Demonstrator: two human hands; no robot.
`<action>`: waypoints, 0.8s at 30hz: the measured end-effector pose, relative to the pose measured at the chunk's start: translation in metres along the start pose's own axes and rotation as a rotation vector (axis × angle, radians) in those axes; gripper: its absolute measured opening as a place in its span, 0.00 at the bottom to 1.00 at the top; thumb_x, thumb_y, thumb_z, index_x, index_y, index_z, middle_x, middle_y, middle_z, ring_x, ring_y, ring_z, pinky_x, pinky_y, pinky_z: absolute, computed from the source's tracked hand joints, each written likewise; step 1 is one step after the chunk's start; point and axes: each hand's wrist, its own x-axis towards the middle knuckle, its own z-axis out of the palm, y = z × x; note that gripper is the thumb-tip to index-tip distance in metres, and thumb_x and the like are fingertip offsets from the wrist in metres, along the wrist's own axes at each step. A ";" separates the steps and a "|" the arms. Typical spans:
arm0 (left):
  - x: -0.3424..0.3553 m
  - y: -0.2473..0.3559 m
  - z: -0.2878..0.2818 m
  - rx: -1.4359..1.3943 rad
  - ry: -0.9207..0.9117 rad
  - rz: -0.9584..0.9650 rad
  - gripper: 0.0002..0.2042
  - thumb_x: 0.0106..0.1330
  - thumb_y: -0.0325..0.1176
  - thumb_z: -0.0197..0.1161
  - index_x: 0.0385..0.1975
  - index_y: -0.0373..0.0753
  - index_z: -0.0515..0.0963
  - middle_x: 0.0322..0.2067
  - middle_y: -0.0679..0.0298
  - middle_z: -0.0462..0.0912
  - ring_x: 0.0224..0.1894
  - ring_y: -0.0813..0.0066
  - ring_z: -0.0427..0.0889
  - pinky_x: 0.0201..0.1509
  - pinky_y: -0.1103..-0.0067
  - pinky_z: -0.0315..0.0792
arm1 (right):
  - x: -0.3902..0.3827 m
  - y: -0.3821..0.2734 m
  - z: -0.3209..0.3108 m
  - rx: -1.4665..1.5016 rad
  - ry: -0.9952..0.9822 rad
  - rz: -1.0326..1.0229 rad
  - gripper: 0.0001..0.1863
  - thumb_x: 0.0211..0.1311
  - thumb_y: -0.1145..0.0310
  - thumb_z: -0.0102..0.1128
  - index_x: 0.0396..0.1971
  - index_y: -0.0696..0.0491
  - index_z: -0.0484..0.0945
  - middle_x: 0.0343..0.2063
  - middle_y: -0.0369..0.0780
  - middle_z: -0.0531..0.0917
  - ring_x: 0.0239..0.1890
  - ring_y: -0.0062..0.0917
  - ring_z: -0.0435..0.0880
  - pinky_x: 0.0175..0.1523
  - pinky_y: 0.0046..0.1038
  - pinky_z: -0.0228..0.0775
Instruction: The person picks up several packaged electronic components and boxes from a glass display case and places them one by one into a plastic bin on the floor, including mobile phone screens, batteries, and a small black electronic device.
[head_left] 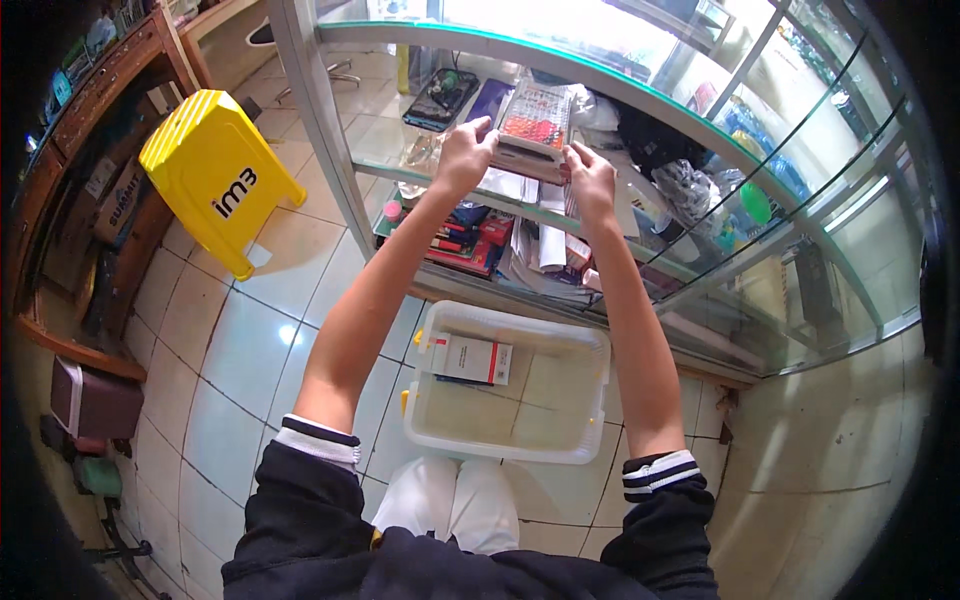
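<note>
Both arms reach forward into a glass cabinet. Between my left hand [468, 157] and my right hand [591, 180] is a flat stack of packs [533, 128], its top printed in a fine pattern with red patches. My left fingers pinch its left edge, and the right fingers close on its right front corner. The stack lies over the cabinet's upper shelf; whether it is lifted off cannot be seen. Below my arms, a clear plastic bin [555, 405] stands on the floor. Inside it, near the left wall, sits a white box with a red end [471, 359].
Cabinet framing [480, 192] runs just beneath my hands. A black tray [441, 99] and crumpled plastic bags [689, 188] flank the stack. Papers and red boxes [475, 245] crowd the lower shelf. A yellow plastic stool [215, 170] stands left, beside a wooden shelf unit [75, 335].
</note>
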 end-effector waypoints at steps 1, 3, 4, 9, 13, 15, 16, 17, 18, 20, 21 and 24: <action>0.003 0.003 0.001 0.048 -0.020 -0.022 0.19 0.55 0.33 0.53 0.44 0.28 0.65 0.41 0.53 0.72 0.43 0.71 0.72 0.47 0.81 0.64 | 0.004 0.000 0.002 -0.064 -0.006 0.031 0.16 0.51 0.67 0.51 0.38 0.61 0.72 0.27 0.40 0.79 0.29 0.19 0.75 0.35 0.20 0.65; 0.006 0.006 0.008 0.095 -0.046 -0.045 0.19 0.54 0.33 0.54 0.43 0.28 0.66 0.40 0.54 0.73 0.42 0.71 0.73 0.46 0.81 0.64 | 0.016 0.006 0.005 -0.128 -0.007 0.065 0.15 0.50 0.66 0.52 0.36 0.60 0.73 0.25 0.39 0.79 0.27 0.18 0.75 0.34 0.20 0.65; 0.006 0.007 0.013 0.082 -0.009 -0.022 0.17 0.53 0.35 0.54 0.40 0.30 0.69 0.36 0.53 0.75 0.38 0.70 0.75 0.43 0.81 0.66 | 0.022 0.013 0.005 -0.090 0.027 0.080 0.14 0.50 0.66 0.53 0.34 0.60 0.74 0.24 0.38 0.79 0.25 0.18 0.74 0.33 0.21 0.65; 0.011 -0.007 0.012 -0.052 0.053 -0.028 0.15 0.50 0.34 0.57 0.36 0.31 0.73 0.32 0.54 0.77 0.35 0.71 0.77 0.39 0.81 0.68 | 0.028 0.011 0.011 0.089 0.029 0.300 0.13 0.45 0.67 0.59 0.31 0.58 0.76 0.23 0.37 0.78 0.22 0.18 0.73 0.30 0.21 0.65; 0.008 0.000 0.011 -0.232 0.016 -0.124 0.17 0.48 0.29 0.59 0.38 0.30 0.71 0.35 0.55 0.76 0.36 0.73 0.76 0.40 0.81 0.68 | 0.024 0.010 0.004 0.240 -0.007 0.236 0.14 0.45 0.68 0.59 0.30 0.61 0.76 0.22 0.38 0.77 0.23 0.18 0.72 0.27 0.20 0.64; -0.002 0.009 0.007 -0.309 -0.014 -0.131 0.18 0.48 0.27 0.59 0.40 0.29 0.69 0.36 0.55 0.75 0.36 0.74 0.75 0.41 0.81 0.68 | 0.014 0.002 -0.003 0.317 -0.035 0.231 0.15 0.46 0.68 0.58 0.32 0.62 0.74 0.25 0.39 0.77 0.25 0.18 0.73 0.29 0.19 0.65; -0.012 0.017 0.005 -0.459 -0.069 -0.201 0.19 0.50 0.26 0.57 0.43 0.29 0.66 0.38 0.54 0.73 0.38 0.74 0.74 0.42 0.82 0.68 | 0.004 -0.004 -0.006 0.395 -0.064 0.236 0.16 0.46 0.69 0.57 0.34 0.63 0.73 0.27 0.40 0.77 0.27 0.19 0.74 0.30 0.19 0.66; -0.023 0.024 0.002 -0.610 -0.124 -0.272 0.20 0.53 0.26 0.54 0.46 0.29 0.62 0.40 0.54 0.71 0.39 0.74 0.73 0.44 0.83 0.68 | -0.007 -0.009 -0.009 0.396 -0.066 0.239 0.16 0.46 0.69 0.57 0.34 0.63 0.73 0.27 0.40 0.77 0.27 0.19 0.74 0.30 0.19 0.66; -0.036 0.034 -0.001 -0.682 -0.163 -0.298 0.22 0.53 0.23 0.52 0.49 0.30 0.58 0.43 0.52 0.67 0.40 0.72 0.73 0.45 0.83 0.69 | -0.022 -0.018 -0.017 0.485 -0.078 0.248 0.17 0.47 0.70 0.56 0.37 0.63 0.70 0.30 0.42 0.76 0.29 0.20 0.74 0.33 0.19 0.67; -0.066 0.031 -0.005 -0.658 -0.156 -0.286 0.27 0.52 0.28 0.56 0.51 0.29 0.53 0.46 0.50 0.62 0.41 0.69 0.72 0.46 0.80 0.69 | -0.051 -0.026 -0.025 0.578 -0.093 0.267 0.18 0.48 0.70 0.55 0.39 0.64 0.68 0.33 0.43 0.75 0.32 0.21 0.75 0.36 0.20 0.68; -0.081 0.028 -0.007 -0.650 -0.160 -0.266 0.29 0.51 0.30 0.57 0.51 0.29 0.51 0.47 0.50 0.61 0.41 0.69 0.72 0.45 0.79 0.69 | -0.066 -0.029 -0.032 0.594 -0.155 0.245 0.19 0.49 0.70 0.54 0.41 0.63 0.67 0.35 0.43 0.74 0.33 0.21 0.75 0.39 0.20 0.67; -0.121 0.029 -0.022 -0.781 -0.194 -0.442 0.31 0.50 0.35 0.59 0.50 0.29 0.52 0.42 0.54 0.67 0.41 0.71 0.72 0.43 0.79 0.70 | -0.109 -0.030 -0.049 0.563 -0.268 0.238 0.20 0.50 0.69 0.53 0.43 0.63 0.66 0.37 0.41 0.73 0.36 0.21 0.74 0.42 0.21 0.66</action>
